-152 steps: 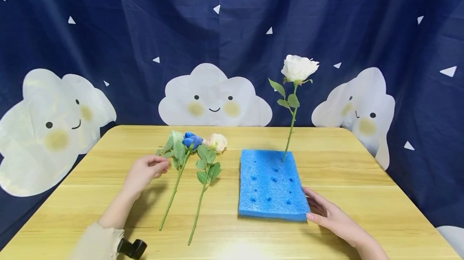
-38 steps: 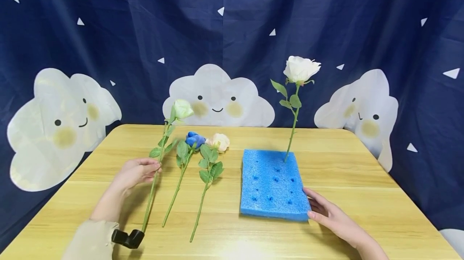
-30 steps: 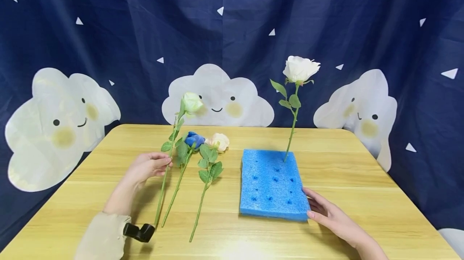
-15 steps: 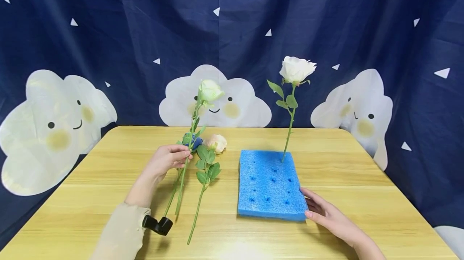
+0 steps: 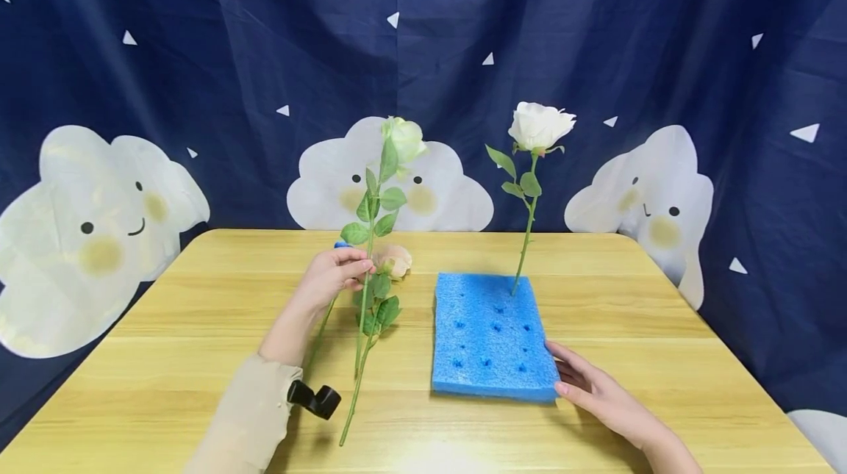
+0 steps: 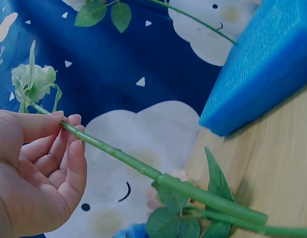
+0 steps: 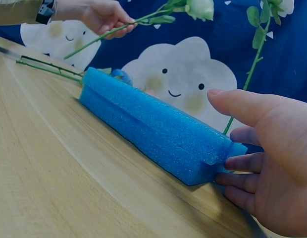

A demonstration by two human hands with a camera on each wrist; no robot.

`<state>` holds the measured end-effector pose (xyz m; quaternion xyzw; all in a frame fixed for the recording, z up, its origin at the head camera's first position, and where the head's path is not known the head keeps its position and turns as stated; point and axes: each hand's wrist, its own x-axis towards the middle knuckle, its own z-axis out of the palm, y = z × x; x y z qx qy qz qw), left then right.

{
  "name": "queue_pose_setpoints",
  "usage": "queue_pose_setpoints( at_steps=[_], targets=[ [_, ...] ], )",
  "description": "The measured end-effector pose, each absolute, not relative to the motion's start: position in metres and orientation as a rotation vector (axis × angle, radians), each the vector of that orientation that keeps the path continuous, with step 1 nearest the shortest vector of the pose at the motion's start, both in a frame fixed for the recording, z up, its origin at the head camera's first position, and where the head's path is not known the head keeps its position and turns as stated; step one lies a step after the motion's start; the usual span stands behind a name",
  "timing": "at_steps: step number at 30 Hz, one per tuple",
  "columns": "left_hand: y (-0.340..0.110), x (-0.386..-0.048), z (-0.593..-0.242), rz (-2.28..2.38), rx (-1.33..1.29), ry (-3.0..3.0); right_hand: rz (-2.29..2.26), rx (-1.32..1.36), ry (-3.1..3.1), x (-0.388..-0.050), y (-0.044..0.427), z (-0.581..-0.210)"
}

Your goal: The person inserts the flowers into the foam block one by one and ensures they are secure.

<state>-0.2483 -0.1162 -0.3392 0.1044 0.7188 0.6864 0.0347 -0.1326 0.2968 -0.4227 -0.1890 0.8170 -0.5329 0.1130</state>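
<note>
My left hand (image 5: 334, 275) pinches the stem of a pale green rose (image 5: 405, 137) between thumb and fingers. The left wrist view shows that rose's cut stem end (image 6: 252, 214) off the table. Below it lie a peach rose (image 5: 397, 262) and a blue rose (image 5: 341, 244), the latter mostly hidden behind my hand. On the right, a blue foam block (image 5: 490, 378) with several holes lies flat. A white rose (image 5: 541, 125) stands upright in its far right part. My right hand (image 5: 609, 404) rests its fingers against the block's right side, fairly extended; in the right wrist view the thumb (image 7: 237, 104) looks clear of the foam.
A wooden table (image 5: 595, 268) bears everything. Behind it hangs a dark blue curtain (image 5: 437, 33) with smiling clouds and white triangles. A black wrist camera mount (image 5: 314, 399) sits on the left sleeve. Bare tabletop lies between the peach rose and the block.
My left hand took up the pale green rose from the table, raised it more upright and carried it right, over the blue rose to the peach one. The right hand stays at the block.
</note>
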Motion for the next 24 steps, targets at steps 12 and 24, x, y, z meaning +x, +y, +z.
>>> queue_pose_setpoints(
  at_steps=[12, 24],
  targets=[
    [-0.084, -0.251, -0.321, 2.144, 0.361, 2.234, -1.585, -0.620, 2.397, -0.131, 0.295, -0.422],
    [-0.054, -0.257, -0.309, 2.143, 0.398, 2.261, -1.576, -0.637, 2.395, -0.131, 0.295, -0.423]
  ],
)
